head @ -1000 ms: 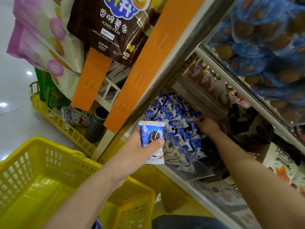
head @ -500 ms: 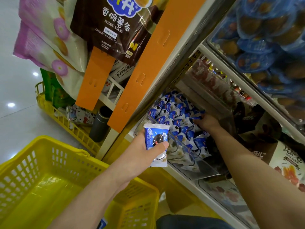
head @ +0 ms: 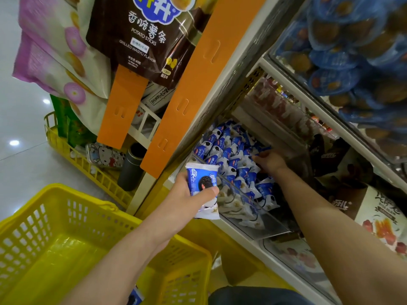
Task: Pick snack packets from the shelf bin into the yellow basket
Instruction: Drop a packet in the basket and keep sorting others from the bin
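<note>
— Now, a packet (head: 203,183) is gripped by the left hand (head: 189,194) beside the shelf bin (head: 253,208); the right hand's (head: 269,160) grip inside cannot be told.
— Released early, it could be dropped outside the yellow basket (head: 55,194).

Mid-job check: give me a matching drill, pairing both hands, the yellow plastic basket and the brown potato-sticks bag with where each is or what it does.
1 left hand
2 right hand
3 yellow plastic basket
4 brown potato-sticks bag

A hangs up top, by the orange strips
B among packets in the clear shelf bin
C grips one blue-and-white snack packet
D lowest, at bottom left

Pairs: 1-C; 2-B; 3-D; 4-A
</note>
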The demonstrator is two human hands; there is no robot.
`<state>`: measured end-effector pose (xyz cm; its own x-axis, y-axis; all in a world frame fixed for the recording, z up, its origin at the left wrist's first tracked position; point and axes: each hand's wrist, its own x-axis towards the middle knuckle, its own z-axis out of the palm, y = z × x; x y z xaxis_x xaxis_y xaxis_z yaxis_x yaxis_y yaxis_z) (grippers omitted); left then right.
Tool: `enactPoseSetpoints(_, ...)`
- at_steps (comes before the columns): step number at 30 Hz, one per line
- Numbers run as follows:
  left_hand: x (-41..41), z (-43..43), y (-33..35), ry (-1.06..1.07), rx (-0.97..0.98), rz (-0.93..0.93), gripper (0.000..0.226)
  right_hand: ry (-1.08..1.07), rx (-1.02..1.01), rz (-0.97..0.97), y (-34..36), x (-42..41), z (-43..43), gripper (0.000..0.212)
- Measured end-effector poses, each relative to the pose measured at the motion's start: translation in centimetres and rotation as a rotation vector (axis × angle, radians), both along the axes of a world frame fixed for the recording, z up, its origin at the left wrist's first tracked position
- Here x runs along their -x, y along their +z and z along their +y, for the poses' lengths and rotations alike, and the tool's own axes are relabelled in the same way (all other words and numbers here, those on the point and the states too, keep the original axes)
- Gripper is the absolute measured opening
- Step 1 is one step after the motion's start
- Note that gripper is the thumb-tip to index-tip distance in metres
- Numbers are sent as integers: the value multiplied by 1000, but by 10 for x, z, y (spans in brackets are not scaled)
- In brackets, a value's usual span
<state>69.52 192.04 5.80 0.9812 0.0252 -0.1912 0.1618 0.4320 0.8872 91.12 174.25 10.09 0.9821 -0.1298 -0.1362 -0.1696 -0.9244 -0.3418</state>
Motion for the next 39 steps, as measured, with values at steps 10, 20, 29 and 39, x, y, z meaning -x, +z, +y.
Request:
enactPoseSetpoints(10,15,1,0,35,-95,-32,32,441,-489,-385,21,121,41,16)
enactPoseSetpoints(20,34,-1,-10,100,-266,-38,31,660,-571,-183,-15,178,54,6)
enactPoseSetpoints(29,40,5,-26,213,-237,58,32,795,-516,-165,-26,189,59,7)
enactPoseSetpoints(39,44,7,-29,205,-213,125,40,889,-365,-399,-29,201,60,9)
